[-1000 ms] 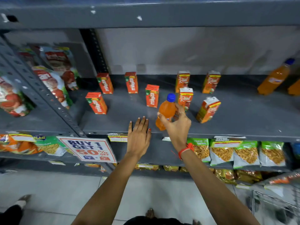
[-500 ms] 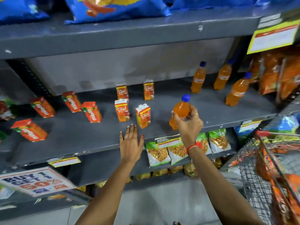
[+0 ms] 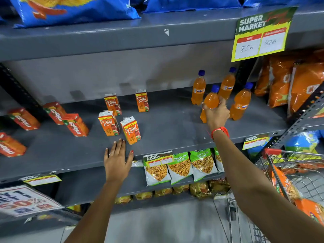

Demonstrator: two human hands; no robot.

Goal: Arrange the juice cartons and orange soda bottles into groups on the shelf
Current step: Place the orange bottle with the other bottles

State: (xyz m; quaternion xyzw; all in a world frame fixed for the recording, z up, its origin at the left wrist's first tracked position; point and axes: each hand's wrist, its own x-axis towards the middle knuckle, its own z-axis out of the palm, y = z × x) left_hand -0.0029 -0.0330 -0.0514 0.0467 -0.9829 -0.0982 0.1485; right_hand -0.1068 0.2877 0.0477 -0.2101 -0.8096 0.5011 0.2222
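The right hand (image 3: 216, 114) was closed around an orange soda bottle (image 3: 210, 100), held upright at the right end of the grey shelf (image 3: 166, 123) among three other soda bottles (image 3: 240, 104). The left hand (image 3: 116, 159) lay open and flat on the shelf's front edge, near four Real juice cartons (image 3: 131, 129).
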